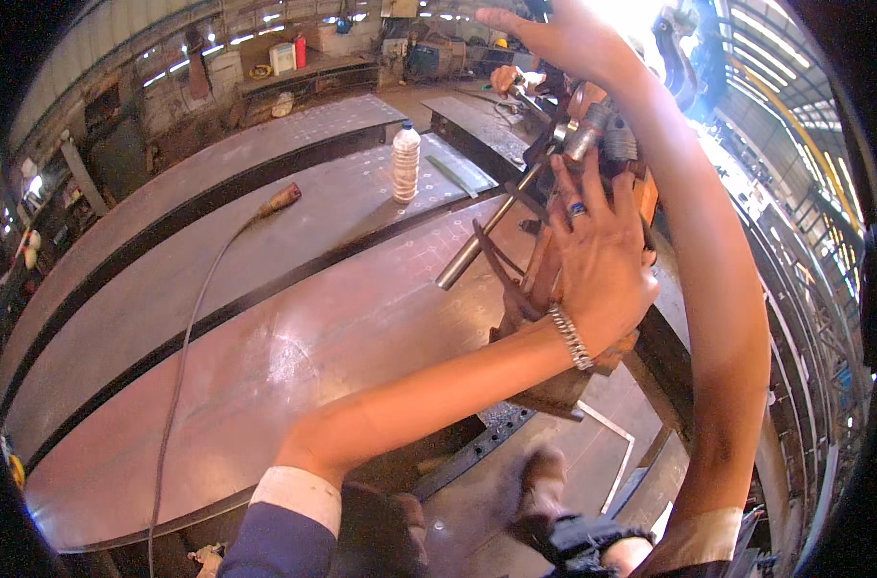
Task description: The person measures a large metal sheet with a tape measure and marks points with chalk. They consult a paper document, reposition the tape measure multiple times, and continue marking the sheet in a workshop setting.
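Note:
My left hand (597, 260), with a ring and a metal-band bracelet, lies with fingers spread on a rusty, vise-like metal fixture (540, 279). Its fingertips reach a grey, ridged cylindrical metal part (588, 133) on top. From the fixture a bright steel rod (467, 252) slants down to the left. Higher up, at the top edge of the picture, my right hand (559, 40) is raised beyond the fixture, its thumb stretched out to the left. Its other fingers are cut off or lost in glare, and nothing shows in its grip.
Large steel plates (361, 308) spread across the left. On them stand a plastic bottle (406, 164) and a cable (183, 371) with a worn end piece (279, 199). Another person's hand (504, 79) grips a metal tool behind the fixture. A dark beam (660, 371) lies to the right.

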`<state>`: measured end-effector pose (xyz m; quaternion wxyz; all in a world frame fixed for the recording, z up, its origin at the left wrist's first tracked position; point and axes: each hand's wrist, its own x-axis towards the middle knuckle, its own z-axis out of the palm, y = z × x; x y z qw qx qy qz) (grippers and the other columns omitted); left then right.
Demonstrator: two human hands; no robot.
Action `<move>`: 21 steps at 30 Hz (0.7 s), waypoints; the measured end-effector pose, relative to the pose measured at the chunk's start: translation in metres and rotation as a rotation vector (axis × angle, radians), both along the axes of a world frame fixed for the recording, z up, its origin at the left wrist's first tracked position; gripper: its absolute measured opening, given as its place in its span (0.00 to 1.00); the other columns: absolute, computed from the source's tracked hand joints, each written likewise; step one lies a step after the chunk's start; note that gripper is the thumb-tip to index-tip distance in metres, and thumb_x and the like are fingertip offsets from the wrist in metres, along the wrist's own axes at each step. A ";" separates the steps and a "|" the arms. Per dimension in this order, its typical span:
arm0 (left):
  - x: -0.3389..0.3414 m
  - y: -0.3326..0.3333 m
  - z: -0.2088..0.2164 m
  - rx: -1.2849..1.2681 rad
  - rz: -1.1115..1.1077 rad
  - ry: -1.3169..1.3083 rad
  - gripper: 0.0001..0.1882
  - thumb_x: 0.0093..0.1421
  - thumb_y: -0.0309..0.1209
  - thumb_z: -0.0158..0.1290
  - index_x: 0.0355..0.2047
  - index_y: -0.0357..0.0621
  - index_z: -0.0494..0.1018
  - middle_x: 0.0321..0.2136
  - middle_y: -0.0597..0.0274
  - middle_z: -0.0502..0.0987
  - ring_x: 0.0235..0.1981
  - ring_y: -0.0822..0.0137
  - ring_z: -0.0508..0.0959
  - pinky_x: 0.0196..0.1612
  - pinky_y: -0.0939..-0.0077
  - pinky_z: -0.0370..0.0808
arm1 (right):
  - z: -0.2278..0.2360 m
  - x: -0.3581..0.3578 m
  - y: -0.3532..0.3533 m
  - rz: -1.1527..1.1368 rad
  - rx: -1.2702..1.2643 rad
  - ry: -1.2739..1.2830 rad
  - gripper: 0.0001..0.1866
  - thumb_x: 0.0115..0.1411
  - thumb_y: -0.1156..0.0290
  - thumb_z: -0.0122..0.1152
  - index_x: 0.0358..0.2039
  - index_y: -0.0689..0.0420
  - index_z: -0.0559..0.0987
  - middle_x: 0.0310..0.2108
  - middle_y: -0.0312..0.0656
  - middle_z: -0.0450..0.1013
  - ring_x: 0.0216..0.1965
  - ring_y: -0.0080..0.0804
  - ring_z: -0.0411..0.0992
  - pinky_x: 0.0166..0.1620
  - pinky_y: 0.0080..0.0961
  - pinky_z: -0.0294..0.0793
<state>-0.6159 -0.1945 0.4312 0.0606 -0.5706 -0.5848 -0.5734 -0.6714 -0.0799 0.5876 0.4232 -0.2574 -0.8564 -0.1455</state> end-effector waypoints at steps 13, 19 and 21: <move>-0.010 0.122 -0.033 -0.052 0.257 0.031 0.47 0.47 0.37 0.64 0.63 0.37 0.53 0.66 0.42 0.50 0.69 0.37 0.49 0.68 0.46 0.53 | -0.018 -0.052 0.138 0.290 -0.017 0.284 0.26 0.57 0.59 0.61 0.53 0.58 0.72 0.40 0.60 0.77 0.44 0.60 0.75 0.47 0.49 0.74; -0.029 0.136 -0.045 -0.387 0.207 0.087 0.54 0.46 0.39 0.64 0.66 0.31 0.47 0.63 0.33 0.55 0.63 0.31 0.58 0.63 0.42 0.61 | -0.038 -0.066 0.169 0.284 -0.060 0.260 0.17 0.56 0.68 0.59 0.46 0.58 0.71 0.31 0.59 0.76 0.36 0.59 0.77 0.39 0.52 0.76; -0.013 0.164 -0.058 -0.382 0.092 0.071 0.52 0.46 0.39 0.64 0.65 0.31 0.49 0.61 0.33 0.58 0.60 0.30 0.63 0.60 0.43 0.64 | -0.054 -0.063 0.210 0.178 0.064 0.204 0.28 0.57 0.70 0.59 0.59 0.56 0.67 0.40 0.58 0.75 0.40 0.54 0.78 0.39 0.43 0.80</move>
